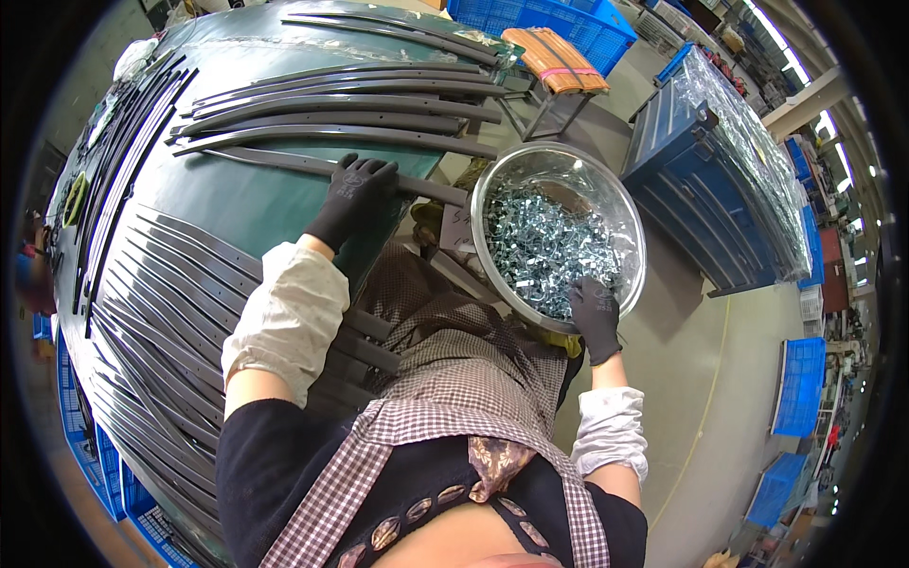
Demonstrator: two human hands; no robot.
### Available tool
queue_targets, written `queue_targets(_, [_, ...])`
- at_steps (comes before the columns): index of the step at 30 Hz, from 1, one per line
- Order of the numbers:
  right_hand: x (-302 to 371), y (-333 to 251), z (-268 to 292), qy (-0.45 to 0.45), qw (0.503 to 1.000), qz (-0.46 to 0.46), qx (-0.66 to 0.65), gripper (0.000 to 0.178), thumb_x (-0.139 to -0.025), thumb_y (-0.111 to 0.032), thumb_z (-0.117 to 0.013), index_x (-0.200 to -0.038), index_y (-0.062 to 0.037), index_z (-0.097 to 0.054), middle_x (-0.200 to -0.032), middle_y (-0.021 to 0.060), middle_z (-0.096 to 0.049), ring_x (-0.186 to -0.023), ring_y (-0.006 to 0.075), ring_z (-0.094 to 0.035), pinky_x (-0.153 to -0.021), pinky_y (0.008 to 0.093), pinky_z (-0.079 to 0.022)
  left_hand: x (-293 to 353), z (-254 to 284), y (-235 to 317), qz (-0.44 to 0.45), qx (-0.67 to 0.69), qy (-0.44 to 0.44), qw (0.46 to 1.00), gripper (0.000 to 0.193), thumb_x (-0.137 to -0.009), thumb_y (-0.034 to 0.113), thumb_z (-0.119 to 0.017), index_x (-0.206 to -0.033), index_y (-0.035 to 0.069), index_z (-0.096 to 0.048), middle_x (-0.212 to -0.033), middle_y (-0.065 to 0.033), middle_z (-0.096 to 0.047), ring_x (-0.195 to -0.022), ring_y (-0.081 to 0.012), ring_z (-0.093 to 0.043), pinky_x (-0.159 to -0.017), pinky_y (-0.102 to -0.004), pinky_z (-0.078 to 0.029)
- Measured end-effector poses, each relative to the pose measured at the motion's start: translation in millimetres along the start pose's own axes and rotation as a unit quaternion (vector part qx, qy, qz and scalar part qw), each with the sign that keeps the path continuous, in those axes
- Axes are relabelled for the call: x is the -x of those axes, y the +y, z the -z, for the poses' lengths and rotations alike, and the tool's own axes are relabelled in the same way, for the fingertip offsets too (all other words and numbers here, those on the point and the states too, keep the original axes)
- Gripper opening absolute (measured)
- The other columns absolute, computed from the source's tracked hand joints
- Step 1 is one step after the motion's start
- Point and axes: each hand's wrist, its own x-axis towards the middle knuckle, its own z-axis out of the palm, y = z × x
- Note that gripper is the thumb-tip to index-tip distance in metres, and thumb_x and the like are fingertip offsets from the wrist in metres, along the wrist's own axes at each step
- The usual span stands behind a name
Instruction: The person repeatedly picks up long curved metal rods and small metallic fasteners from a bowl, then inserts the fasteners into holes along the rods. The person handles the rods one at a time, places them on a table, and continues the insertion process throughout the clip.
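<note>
My left hand (355, 194), in a dark glove, is closed round a long dark grey strip (428, 189). One end of that strip juts over the table edge toward a shiny round metal basin (632, 204). Inside the basin lies a heap of small silvery metal clips (544, 241). My right hand (595, 312), gloved the same way, reaches over the basin's near rim, its fingers bent down at the clips. The fingertips are partly hidden, so I cannot make out what they hold.
Many more dark strips (322, 109) lie in rows across the green-topped table (284, 180). A blue metal cabinet (691, 180) stands right of the basin. Beyond the basin are a stool with an orange slatted top (554, 59) and a blue crate (592, 28). Blue bins (800, 383) line the right.
</note>
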Motion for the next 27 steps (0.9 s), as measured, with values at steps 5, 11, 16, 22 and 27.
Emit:
queue_targets(5, [-3,-11,16,-0.024,0.995,-0.029,-0.088,0.037,-0.087,-0.039,-0.069,-0.103,-0.0057,-0.064,-0.097,0.0163,-0.069,-0.094,0.0356,-0.067,-0.082,0.0470,-0.052,19,13,-3,-0.069,0.038,-0.030,0.996,0.032,-0.082,0.026,-0.072,-0.110,0.012,-0.066,-0.100,-0.0080,-0.070,-0.094,-0.0300,-0.067,-0.094,-0.0467,-0.047])
queue_targets(11, [-9,-2,-4,-0.013,1.000,-0.001,0.002,0.040,-0.087,-0.039,-0.067,-0.107,-0.0056,-0.062,-0.102,0.0184,-0.067,-0.097,0.0367,-0.066,-0.083,0.0489,-0.053,34,26,19,-0.142,0.043,-0.005,0.989,0.026,-0.082,0.018,-0.071,-0.107,0.012,-0.064,-0.092,-0.0077,-0.069,-0.088,-0.0302,-0.066,-0.080,-0.0424,-0.051])
queue_targets(16, [-5,-6,-7,0.037,0.999,-0.005,-0.007,0.041,-0.088,-0.039,-0.066,-0.111,-0.0052,-0.061,-0.100,0.0193,-0.069,-0.096,0.0369,-0.067,-0.082,0.0480,-0.053,37,20,23,-0.112,0.036,-0.039,0.992,0.023,-0.082,0.016,-0.069,-0.104,0.011,-0.064,-0.096,-0.0075,-0.068,-0.089,-0.0302,-0.066,-0.079,-0.0428,-0.051])
queue_targets(22, [-6,-12,-13,0.042,0.999,-0.006,-0.019,0.036,-0.089,-0.037,-0.066,-0.106,-0.0050,-0.062,-0.096,0.0182,-0.068,-0.093,0.0365,-0.067,-0.079,0.0474,-0.053,33,22,28,-0.061,0.044,-0.092,0.993,0.017,-0.083,0.016,-0.068,-0.099,0.012,-0.067,-0.098,-0.0087,-0.068,-0.092,-0.0312,-0.065,-0.079,-0.0431,-0.051])
queue_targets(27, [-12,-14,-16,0.052,0.997,-0.003,-0.057,0.024,-0.087,-0.029,-0.067,-0.092,-0.0057,-0.067,-0.090,0.0142,-0.069,-0.085,0.0338,-0.066,-0.076,0.0450,-0.051,26,26,32,0.048,0.154,-0.118,0.980,0.022,-0.082,0.019,-0.070,-0.103,0.012,-0.070,-0.103,-0.0086,-0.067,-0.099,-0.0312,-0.063,-0.082,-0.0429,-0.051])
